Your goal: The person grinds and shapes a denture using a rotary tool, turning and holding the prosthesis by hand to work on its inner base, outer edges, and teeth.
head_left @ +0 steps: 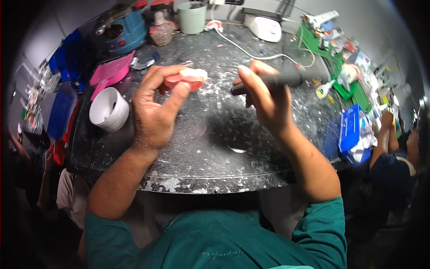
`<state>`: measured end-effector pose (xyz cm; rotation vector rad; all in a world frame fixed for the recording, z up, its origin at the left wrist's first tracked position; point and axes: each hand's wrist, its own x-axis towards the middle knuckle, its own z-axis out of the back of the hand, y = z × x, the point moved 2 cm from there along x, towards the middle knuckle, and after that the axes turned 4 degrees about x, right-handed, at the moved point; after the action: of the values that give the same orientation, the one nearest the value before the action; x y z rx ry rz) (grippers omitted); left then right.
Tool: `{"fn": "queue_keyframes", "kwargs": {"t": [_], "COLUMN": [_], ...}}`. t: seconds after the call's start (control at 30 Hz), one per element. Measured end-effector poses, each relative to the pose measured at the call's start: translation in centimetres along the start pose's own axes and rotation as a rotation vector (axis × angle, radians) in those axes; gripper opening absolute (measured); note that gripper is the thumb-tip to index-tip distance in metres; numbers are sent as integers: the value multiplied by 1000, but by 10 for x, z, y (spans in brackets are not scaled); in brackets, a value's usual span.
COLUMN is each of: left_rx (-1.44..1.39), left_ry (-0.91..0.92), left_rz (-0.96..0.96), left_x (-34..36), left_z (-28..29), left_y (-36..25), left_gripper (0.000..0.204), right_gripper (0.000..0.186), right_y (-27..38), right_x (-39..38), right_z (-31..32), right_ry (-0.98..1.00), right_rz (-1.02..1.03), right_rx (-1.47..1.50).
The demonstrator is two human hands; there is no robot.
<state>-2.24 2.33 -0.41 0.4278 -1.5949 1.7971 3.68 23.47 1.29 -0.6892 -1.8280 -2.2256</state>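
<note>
Above the left half of the dark worktable [188,139], my left hand [154,110] pinches a small pink piece with a whitish upper part [183,82], much like a denture, between thumb and fingers. To its right, my right hand [274,105] is wrapped round a thick dark handpiece [289,79], a rotary tool by its shape. It lies nearly level, its narrower end toward the pink piece. A gap separates the two. Any bit on the handpiece's tip is too small to make out.
A white cup [109,110] and a pink dustpan-like tray [114,74] stand left. Behind are a blue machine [123,33], a ribbed pale green pot [192,19] and a white device [263,29] with a cable. A blue basket [351,130] sits right; people are at both sides.
</note>
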Motion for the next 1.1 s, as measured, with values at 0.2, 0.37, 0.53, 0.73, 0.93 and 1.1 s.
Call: {"fn": "queue_keyframes", "kwargs": {"t": [0.2, 0.37, 0.53, 0.73, 0.93, 1.1], "left_rx": [-358, -392, -172, -53, 165, 214], "left_ry": [110, 180, 138, 235, 201, 171], "left_rz": [-26, 41, -125, -77, -300, -244], "left_x": [1, -4, -6, -7, -7, -9], "left_z": [-8, -8, -10, -6, -2, -3], "left_y": [1, -7, -19, -35, -26, -31], "left_gripper": [23, 17, 27, 61, 66, 68], "right_gripper": [36, 35, 27, 42, 43, 41], "right_y": [-22, -18, 33, 29, 45, 36], "right_x": [16, 9, -16, -31, -41, -40], "right_z": [14, 4, -3, -28, -28, -30], "right_ry": [83, -6, 62, 106, 272, 276], "right_rz": [-448, -213, 627, 855, 718, 734], "right_rx": [-4, 717, -120, -66, -29, -34]}}
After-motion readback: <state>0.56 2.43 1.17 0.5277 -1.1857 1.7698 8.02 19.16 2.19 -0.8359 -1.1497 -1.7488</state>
